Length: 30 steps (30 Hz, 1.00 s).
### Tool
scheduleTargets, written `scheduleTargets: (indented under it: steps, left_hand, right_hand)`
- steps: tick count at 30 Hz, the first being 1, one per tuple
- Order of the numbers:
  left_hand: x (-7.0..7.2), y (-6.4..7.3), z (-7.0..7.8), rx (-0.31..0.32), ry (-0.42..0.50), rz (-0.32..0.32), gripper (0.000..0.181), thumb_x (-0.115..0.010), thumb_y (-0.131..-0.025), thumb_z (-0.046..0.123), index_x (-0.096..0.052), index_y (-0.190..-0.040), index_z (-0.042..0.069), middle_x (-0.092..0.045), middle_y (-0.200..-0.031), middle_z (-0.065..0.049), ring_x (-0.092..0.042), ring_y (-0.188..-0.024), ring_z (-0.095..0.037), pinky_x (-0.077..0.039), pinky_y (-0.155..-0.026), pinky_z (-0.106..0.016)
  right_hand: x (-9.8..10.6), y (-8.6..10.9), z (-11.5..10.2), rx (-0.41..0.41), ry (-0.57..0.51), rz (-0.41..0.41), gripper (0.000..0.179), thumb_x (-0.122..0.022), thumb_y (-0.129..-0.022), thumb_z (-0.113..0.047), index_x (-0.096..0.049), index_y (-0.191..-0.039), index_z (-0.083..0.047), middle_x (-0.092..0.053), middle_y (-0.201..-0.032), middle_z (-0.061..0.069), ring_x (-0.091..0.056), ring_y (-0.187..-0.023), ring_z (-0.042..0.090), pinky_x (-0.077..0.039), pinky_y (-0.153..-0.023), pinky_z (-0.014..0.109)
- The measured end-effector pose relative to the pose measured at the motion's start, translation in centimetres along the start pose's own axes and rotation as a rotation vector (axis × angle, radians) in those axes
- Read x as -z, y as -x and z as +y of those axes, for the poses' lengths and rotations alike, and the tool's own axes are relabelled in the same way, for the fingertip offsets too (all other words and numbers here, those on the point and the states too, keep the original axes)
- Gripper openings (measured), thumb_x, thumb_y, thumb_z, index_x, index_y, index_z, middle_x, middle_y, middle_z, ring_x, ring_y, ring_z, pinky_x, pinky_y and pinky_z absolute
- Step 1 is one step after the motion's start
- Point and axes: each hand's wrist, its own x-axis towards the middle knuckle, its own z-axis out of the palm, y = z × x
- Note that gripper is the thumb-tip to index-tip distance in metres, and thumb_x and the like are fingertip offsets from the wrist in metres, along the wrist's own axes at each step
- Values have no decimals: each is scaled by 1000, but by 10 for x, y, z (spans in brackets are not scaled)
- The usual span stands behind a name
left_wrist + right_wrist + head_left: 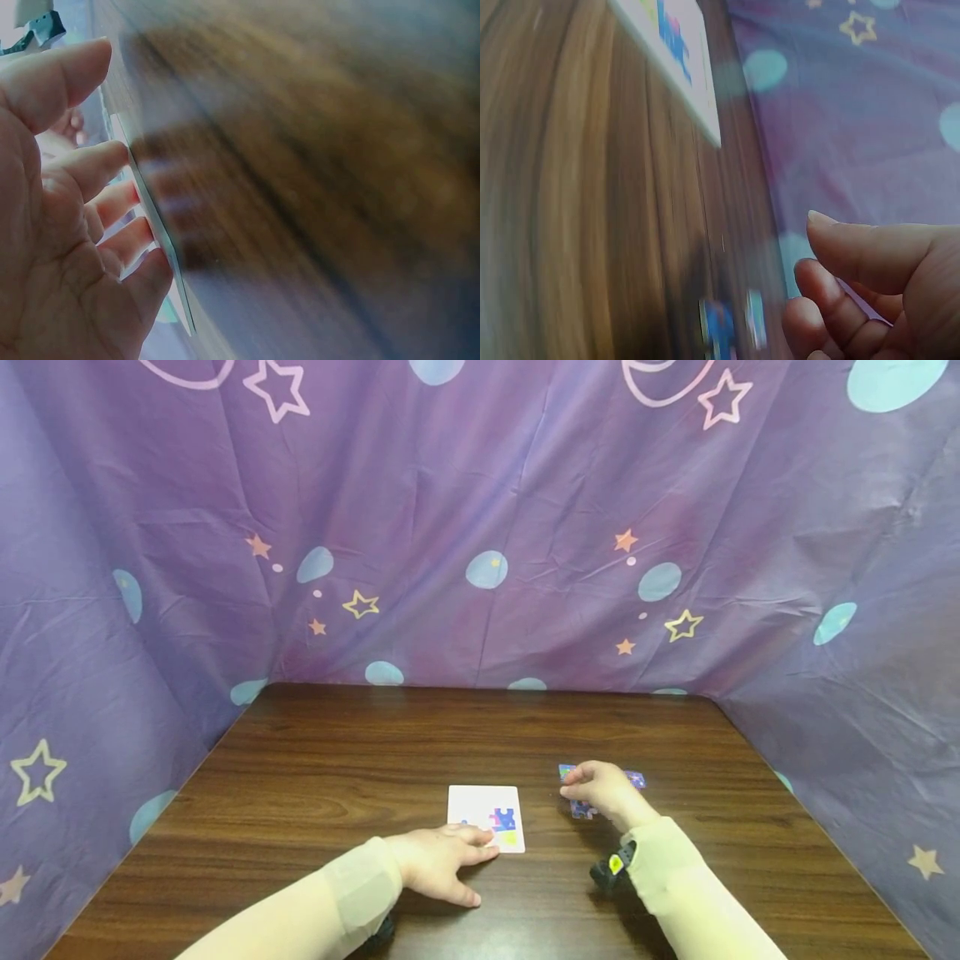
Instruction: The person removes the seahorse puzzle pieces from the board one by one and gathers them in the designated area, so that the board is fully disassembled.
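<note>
Closest to the camera, on the near-left side of the white board (468, 802): a pale left sleeve (300, 897), with a black strap (381, 935) partly hidden beneath its cuff. On the near-right side of the board: a matching right sleeve (697, 885) and a black wristband (604, 874) with a yellow patch (616, 863).

Left hand (442, 858): released, palm down over the board's near-left corner, with fingers spread and some fingertips touching the board. Thumb apart from the rest, short of the board's near edge.

On the near-right part of the board: a blue-and-pink puzzle section (504, 819) with knobbed edges, and just below, a yellow section (510, 838). Farther left on the board: a bit of blue, mostly covered by the fingers.

Right hand (603, 789): released, well to the right of the board, with loosely bent fingers and a gap between thumb and fingertips in the right wrist view. Around and under this hand, also to the right of the board: a green-and-blue piece (566, 772), a dark blue piece (582, 810) and a purple piece (636, 779), all partly covered.

Under the board: a dark brown wood-grain desk (337, 760). Beyond the board: a purple curtain (420, 527) with stars and pale blue ovals.
</note>
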Motion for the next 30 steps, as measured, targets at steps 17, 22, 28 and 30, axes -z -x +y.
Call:
scheduleTargets:
  steps: [17, 22, 28, 30]
  left_hand:
    - [-1, -1, 0, -2, 4, 3, 71, -64, -83, 54, -44, -145, 26, -35, -153, 6, -31, -140, -25, -31, -112, -39]
    - [-1, -1, -1, -7, 9, 3, 71, -64, -83, 54, -44, -146, 26, -34, -153, 6, -30, -141, -25, -31, -112, -39]
    - [1, 0, 0, -11, 10, -18, 72, -63, -84, 55, -43, -146, 26, -33, -154, 6, -30, -141, -26, -32, -112, -41]
    - [3, -1, 1, -10, 2, -19, 71, -63, -84, 55, -44, -145, 25, -34, -153, 6, -32, -140, -24, -32, -111, -40]
  right_hand:
    - [-81, -4, -20, 116, -23, -88, 20, -80, -71, -4, -70, -88, -3, -66, -83, 1, -57, -79, 15, -47, -76, 31]
    - [-89, -3, -19, 127, 55, -93, 21, -81, -67, -4, -71, -85, -6, -66, -85, -1, -58, -85, 15, -45, -86, 38]
    - [-91, -2, -19, 149, 142, -86, 20, -82, -67, -4, -72, -84, -10, -65, -87, -2, -57, -89, 16, -45, -88, 42]
    - [-91, -2, -19, 155, 146, -90, 21, -81, -66, -3, -72, -84, -9, -66, -86, -2, -57, -88, 16, -45, -87, 41]
